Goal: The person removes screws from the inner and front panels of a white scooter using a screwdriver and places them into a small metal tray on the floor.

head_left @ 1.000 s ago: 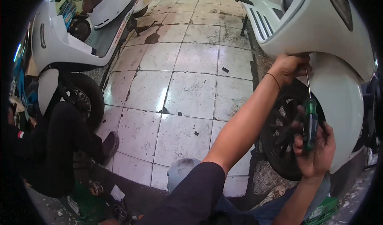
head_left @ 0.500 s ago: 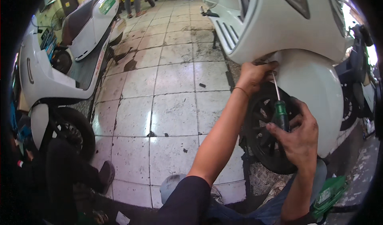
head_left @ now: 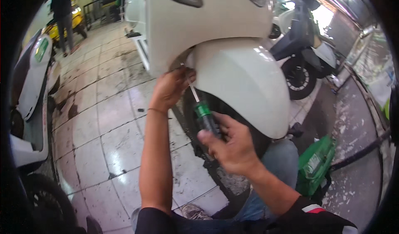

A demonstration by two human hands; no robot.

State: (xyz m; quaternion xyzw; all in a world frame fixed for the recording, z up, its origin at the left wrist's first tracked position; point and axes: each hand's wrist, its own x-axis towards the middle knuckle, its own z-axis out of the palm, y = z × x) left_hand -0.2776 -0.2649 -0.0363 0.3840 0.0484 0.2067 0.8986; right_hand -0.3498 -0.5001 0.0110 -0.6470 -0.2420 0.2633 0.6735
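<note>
My left hand (head_left: 171, 88) reaches up to the gap between the white scooter's body panel (head_left: 195, 20) and its rounded front fender (head_left: 239, 84), fingers curled at the screwdriver's tip; what they pinch is too small to make out. My right hand (head_left: 228, 144) grips the green and black handle of a screwdriver (head_left: 203, 111), its steel shaft angled up toward that gap. The front wheel below the fender is partly hidden by my right hand.
Another white scooter (head_left: 31, 78) stands at left. A dark scooter (head_left: 298, 51) is at back right, a green bag (head_left: 314, 167) beside my right knee. A person (head_left: 63, 16) stands near a yellow scooter (head_left: 78, 20). A metal wall (head_left: 357, 122) runs along the right.
My view has swung rightward, so the scooter and my arms sit further left and the dark scooter shows more fully. My right hand still grips the screwdriver; my left stays at the gap.
</note>
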